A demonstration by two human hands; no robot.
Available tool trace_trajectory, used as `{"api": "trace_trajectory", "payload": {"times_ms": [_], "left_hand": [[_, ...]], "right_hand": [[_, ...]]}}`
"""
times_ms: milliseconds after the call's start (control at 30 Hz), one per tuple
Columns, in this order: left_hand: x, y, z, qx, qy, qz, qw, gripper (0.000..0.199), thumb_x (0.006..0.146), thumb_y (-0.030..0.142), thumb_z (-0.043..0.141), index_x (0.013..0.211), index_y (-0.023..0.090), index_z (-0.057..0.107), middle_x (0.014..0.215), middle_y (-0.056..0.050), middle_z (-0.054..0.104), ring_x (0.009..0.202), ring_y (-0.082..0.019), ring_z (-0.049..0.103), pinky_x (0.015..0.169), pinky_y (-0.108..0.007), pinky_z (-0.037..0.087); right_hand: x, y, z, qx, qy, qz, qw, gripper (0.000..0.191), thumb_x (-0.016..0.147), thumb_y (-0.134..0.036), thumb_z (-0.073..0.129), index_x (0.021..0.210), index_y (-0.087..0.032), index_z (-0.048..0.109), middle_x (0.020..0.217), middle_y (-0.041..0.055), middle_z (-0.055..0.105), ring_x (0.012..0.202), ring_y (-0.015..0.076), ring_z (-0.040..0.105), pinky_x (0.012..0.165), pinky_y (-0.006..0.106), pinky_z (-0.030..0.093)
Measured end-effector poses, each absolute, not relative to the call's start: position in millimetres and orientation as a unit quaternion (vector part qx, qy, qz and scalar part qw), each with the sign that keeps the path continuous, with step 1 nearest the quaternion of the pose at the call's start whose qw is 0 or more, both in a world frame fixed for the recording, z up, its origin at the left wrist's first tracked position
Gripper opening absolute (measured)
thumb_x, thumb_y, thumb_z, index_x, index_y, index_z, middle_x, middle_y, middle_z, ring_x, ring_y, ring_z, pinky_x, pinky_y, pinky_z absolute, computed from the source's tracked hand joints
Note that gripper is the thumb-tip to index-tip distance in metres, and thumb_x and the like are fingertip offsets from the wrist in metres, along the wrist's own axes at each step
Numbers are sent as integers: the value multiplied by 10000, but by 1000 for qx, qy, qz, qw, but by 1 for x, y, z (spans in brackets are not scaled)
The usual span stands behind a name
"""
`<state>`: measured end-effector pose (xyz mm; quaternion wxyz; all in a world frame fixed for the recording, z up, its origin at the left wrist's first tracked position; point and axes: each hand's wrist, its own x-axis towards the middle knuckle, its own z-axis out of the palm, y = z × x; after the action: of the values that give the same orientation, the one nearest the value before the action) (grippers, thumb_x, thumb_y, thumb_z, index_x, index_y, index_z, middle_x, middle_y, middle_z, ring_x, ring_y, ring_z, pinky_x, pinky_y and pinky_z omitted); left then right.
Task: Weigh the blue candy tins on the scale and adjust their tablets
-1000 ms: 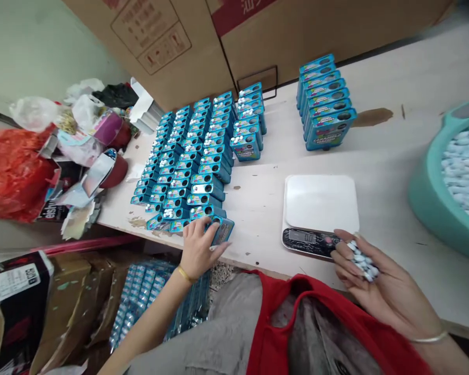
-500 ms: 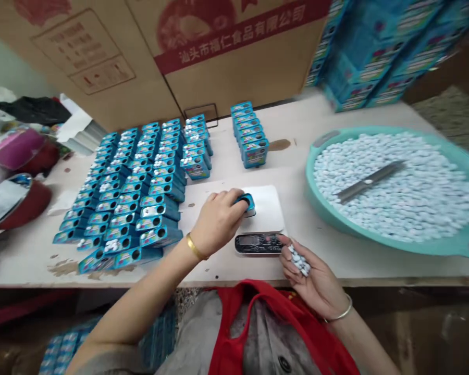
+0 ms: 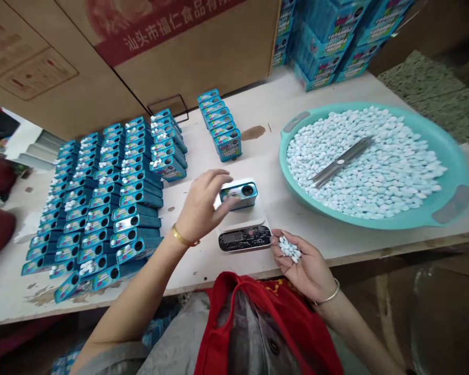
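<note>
Left hand point(image 3: 201, 205) curled at blue rectangular metal tin point(image 3: 238, 195) on white digital scale point(image 3: 240, 219), grip unclear; right hand point(image 3: 303, 260) cupped, holding pale-blue oval mints point(image 3: 288, 249).

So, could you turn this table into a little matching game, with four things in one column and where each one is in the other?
Things:
1. Blue tin
2. Left hand
3. Right hand
4. Heap of pale blue mints

Places:
A. Cupped around a few mints
B. In the teal basin
C. On the white scale
D. Right beside the tin

Pairs: 1-C, 2-D, 3-A, 4-B
</note>
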<state>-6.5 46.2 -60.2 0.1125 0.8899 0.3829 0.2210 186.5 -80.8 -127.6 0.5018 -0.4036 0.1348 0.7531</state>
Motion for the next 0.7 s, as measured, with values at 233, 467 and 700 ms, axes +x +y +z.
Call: {"api": "trace_trajectory", "payload": {"times_ms": [233, 467, 700], "left_hand": [[-57, 21, -83, 768, 529, 304, 194, 194, 854, 276, 575, 1021, 178, 566, 876, -24, 635, 742, -112, 573, 676, -247, 461], [-67, 9, -97, 754, 543, 303, 211, 214, 858, 249, 571, 1059, 178, 569, 881, -29, 638, 740, -105, 580, 689, -251, 479], [-45, 20, -80, 829, 434, 300, 184, 222, 868, 214, 559, 1088, 186, 552, 930, -47, 609, 741, -102, 554, 631, -241, 464]], "right_hand": [[185, -77, -128, -413, 166, 741, 502, 238, 859, -148, 440, 876, -98, 672, 776, 97, 701, 699, 124, 665, 572, 175, 547], [184, -78, -129, -389, 155, 743, 523, 245, 858, -141, 440, 933, -107, 671, 896, 118, 724, 867, 160, 693, 767, 231, 574], [180, -77, -128, -387, 139, 744, 528, 212, 819, -139, 508, 948, -101, 672, 915, 135, 723, 863, 164, 694, 780, 232, 570]]}}
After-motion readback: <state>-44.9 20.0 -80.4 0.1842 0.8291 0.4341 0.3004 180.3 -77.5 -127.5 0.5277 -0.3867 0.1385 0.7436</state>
